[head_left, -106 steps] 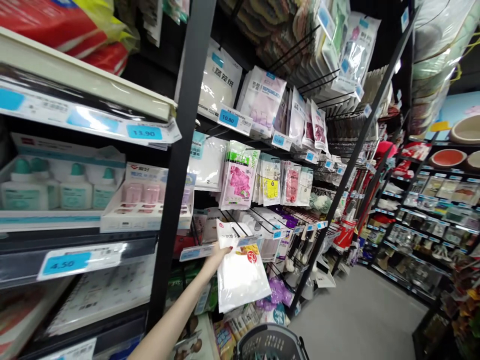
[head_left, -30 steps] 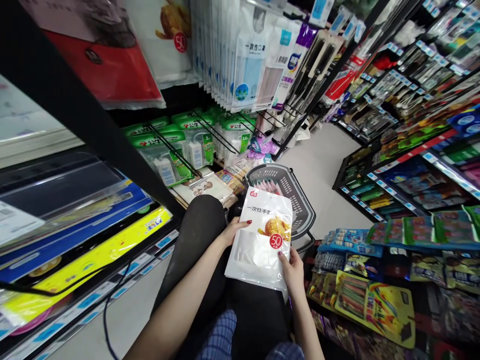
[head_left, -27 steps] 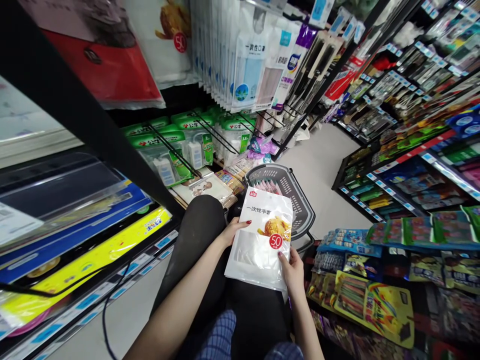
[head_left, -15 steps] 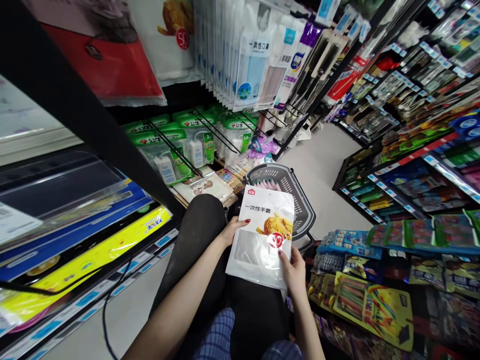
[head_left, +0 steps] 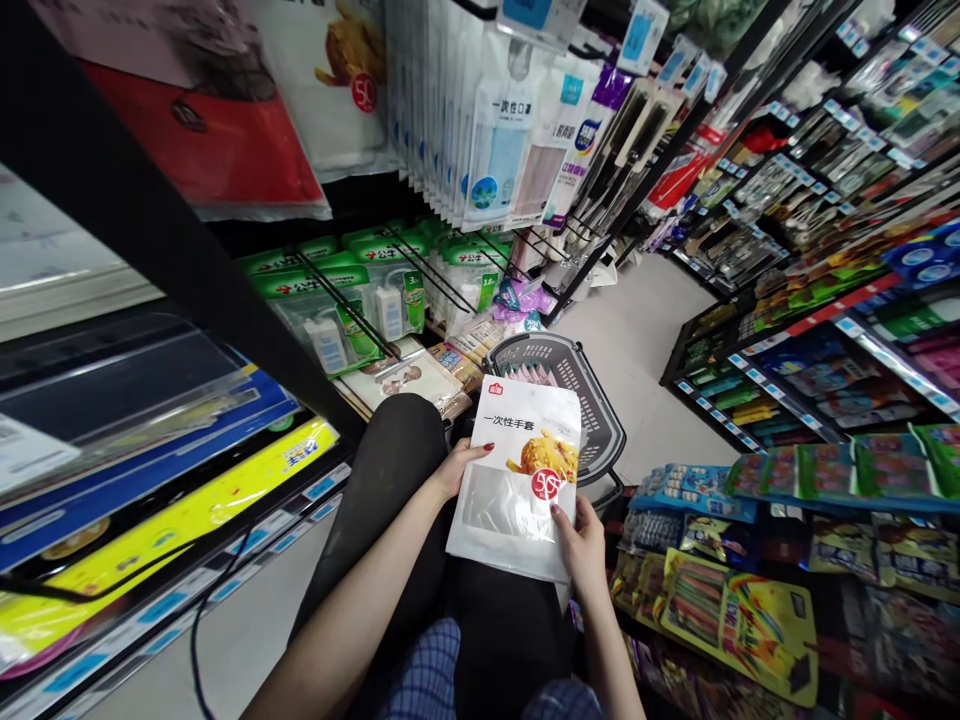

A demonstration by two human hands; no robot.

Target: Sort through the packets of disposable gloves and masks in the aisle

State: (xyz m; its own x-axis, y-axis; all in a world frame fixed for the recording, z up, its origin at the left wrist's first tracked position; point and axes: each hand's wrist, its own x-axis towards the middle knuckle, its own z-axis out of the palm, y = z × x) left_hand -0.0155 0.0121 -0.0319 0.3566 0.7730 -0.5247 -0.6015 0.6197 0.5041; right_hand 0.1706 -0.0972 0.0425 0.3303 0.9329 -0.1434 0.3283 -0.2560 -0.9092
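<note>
A white packet of disposable gloves (head_left: 517, 480), printed with fried chicken and a red circle, is held in front of my knees. My left hand (head_left: 455, 468) grips its left edge, thumb on the front. On the lower right edge, my right hand (head_left: 582, 538) pinches it the same way; the fingers behind the packet are hidden. Just beyond stands a grey shopping basket (head_left: 604, 430), partly covered by the packet, with pinkish packs (head_left: 529, 372) inside it.
On the left, a shelf rack holds hanging face mask packs (head_left: 499, 150), green-topped plug packs (head_left: 390, 300) and a yellow flat pack (head_left: 187, 530). A black upright (head_left: 172, 240) crosses the left side. Snack bags (head_left: 739, 620) fill the right shelves. Grey floor (head_left: 660, 310) runs between.
Both hands still hold the glove packet, which appears slightly further left and lower. The view has shifted a little; the glare on the packet's red circle has lessened.
</note>
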